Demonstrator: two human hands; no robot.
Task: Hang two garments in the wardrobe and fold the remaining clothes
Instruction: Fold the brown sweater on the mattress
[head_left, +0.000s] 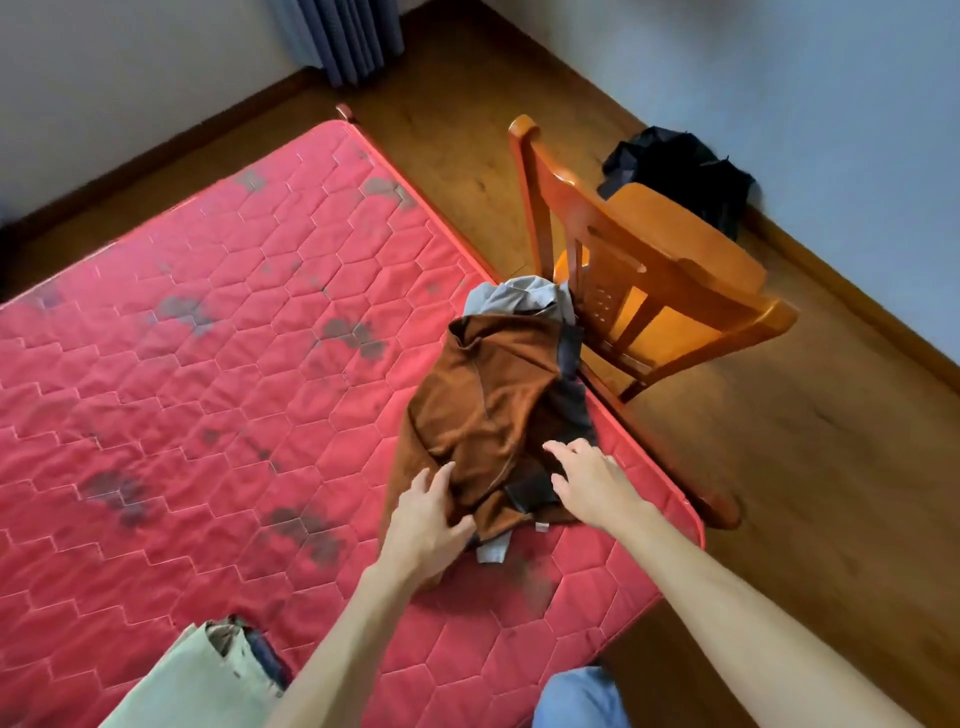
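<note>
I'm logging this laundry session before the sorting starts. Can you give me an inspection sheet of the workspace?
Surface: red quilted mattress, bare, with dark stains.
Job's things: brown garment heaped on grey garment near the mattress edge.
Clutter: pale green cloth at the near edge; black cloth on the floor by the wall.
Hands: left hand gripping the brown garment; right hand open above the heap.
Cables: nothing seen.
Surroundings: wooden chair, wood floor, curtain.

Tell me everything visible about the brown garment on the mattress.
The brown garment is soft, rust-coloured cloth, crumpled with visible seams, lying on top of grey and dark clothes near the red mattress's right edge, beside the wooden chair. The left hand grips its lower edge; the right hand rests open by its lower right side.
</note>
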